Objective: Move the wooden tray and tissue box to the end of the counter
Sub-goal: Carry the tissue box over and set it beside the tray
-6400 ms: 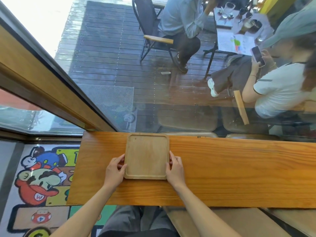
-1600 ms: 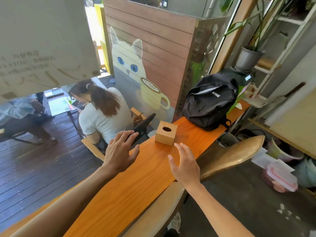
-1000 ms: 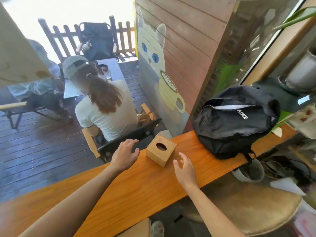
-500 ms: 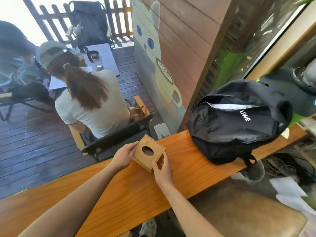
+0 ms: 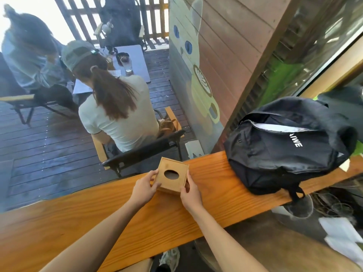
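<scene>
A small square wooden tissue box point(image 5: 172, 172) with an oval hole in its top sits on the long orange wooden counter point(image 5: 110, 218). My left hand point(image 5: 144, 187) grips its left side, thumb on the top edge. My right hand point(image 5: 190, 191) holds its right front corner. Both hands clasp the box between them. The wooden tray is out of view.
A black backpack point(image 5: 284, 142) lies on the counter to the right of the box. Behind the glass, a person in a white shirt point(image 5: 115, 116) sits on a chair, with another person point(image 5: 29, 61) at the far left. A stool seat point(image 5: 275, 250) is below right.
Both hands have closed in on the tissue box from either side and now grip it. The view has shifted down and nearer to the box.
</scene>
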